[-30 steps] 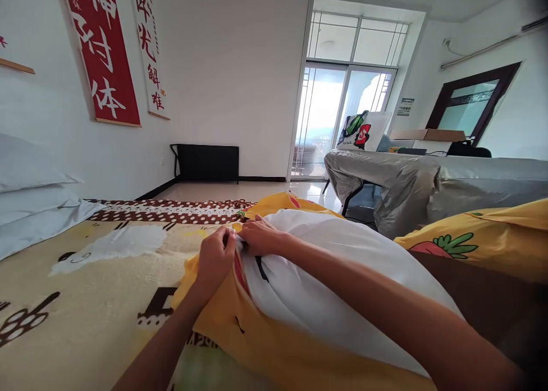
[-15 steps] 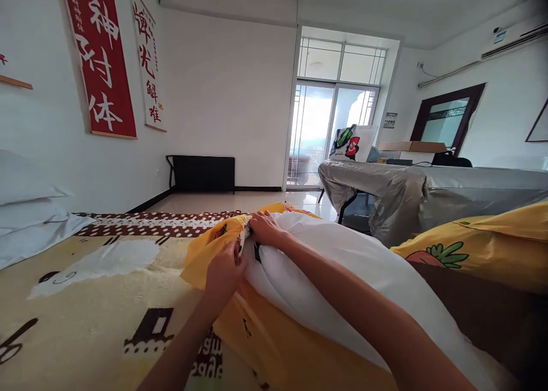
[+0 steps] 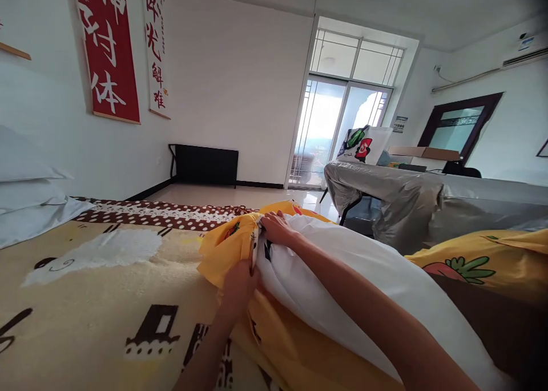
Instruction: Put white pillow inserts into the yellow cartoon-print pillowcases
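A plump white pillow [image 3: 363,260] lies across the bed in front of me, partly on and inside a yellow pillowcase [image 3: 229,237] with a carrot print. My left hand [image 3: 240,285] is closed on the near edge of the pillowcase opening; its fingertips are partly tucked behind the cloth. At the far side of the opening, my right hand [image 3: 277,229] presses its bent fingers onto the gathered cloth edge, beside the pillow's end. A small dark patch shows on the white fabric between the hands.
Beneath everything spreads a cream blanket [image 3: 103,299] with brown prints. White pillows [image 3: 34,202] are stacked at the left. To the right sits another yellow carrot-print pillow [image 3: 492,260]. Beyond stands a plastic-covered table [image 3: 394,188] with a box [image 3: 428,154] and a printed bag [image 3: 363,144].
My left hand has slid down along the pillowcase opening toward me. My right hand stays at the far edge. The whole view has tilted slightly.
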### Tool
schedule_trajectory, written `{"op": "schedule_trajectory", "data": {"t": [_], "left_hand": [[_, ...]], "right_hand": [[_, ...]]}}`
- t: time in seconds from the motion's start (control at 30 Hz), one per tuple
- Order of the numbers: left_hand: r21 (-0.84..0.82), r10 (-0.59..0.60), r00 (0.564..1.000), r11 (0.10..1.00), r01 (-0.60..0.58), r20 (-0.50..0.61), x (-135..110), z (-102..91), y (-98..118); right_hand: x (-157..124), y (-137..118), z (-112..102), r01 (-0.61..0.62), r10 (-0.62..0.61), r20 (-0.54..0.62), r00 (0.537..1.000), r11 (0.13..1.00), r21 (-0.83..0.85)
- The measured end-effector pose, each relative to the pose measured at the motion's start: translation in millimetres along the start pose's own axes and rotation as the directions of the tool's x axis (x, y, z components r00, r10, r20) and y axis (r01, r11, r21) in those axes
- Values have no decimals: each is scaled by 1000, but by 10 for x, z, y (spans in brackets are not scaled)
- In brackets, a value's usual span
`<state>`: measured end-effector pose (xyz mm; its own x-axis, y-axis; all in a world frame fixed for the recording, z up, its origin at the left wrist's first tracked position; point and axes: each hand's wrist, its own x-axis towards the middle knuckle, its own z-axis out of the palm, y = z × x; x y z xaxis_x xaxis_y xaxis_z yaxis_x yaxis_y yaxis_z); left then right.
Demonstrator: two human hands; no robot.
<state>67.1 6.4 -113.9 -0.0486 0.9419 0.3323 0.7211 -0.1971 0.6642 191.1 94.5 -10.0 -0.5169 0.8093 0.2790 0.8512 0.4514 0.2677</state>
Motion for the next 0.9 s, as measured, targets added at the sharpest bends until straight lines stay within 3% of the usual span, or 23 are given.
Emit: {"op": "schedule_trajectory", "data": {"t": [0.1,0.27,0.37,0.5,0.6,0.73,0.83,0.9], "left_hand": [[-153,33,999,988,-28,29,-35,-2,92],[-336,118,992,934,-124,-37,-151,-37,291],[-352,140,989,924,-150,-54,-175,-74,316],[-314,91,995,946,-78,28,-173,-144,318],[-324,48,996,946,-22,75,-165,-219,311],[-346,19,998,938,6,67,-136,-295,264],[-404,-7,999,914,22,38,-116,-304,230],[-454,-17,999,890,29,30,-111,-295,222]], "right_hand": [[100,-12,36,-7,7,18,1000,1000,0],[54,-158,69,41,-42,61,997,999,16],[-83,-271,98,147,-152,111,982,988,50],[-271,-270,58,216,-234,156,960,968,127],[-510,-192,-109,161,-201,181,963,963,216],[-1072,-169,-322,63,-130,269,954,967,245],[-1457,-207,-249,39,-92,283,955,982,187],[-1572,-213,-103,10,-37,235,971,993,117]]}}
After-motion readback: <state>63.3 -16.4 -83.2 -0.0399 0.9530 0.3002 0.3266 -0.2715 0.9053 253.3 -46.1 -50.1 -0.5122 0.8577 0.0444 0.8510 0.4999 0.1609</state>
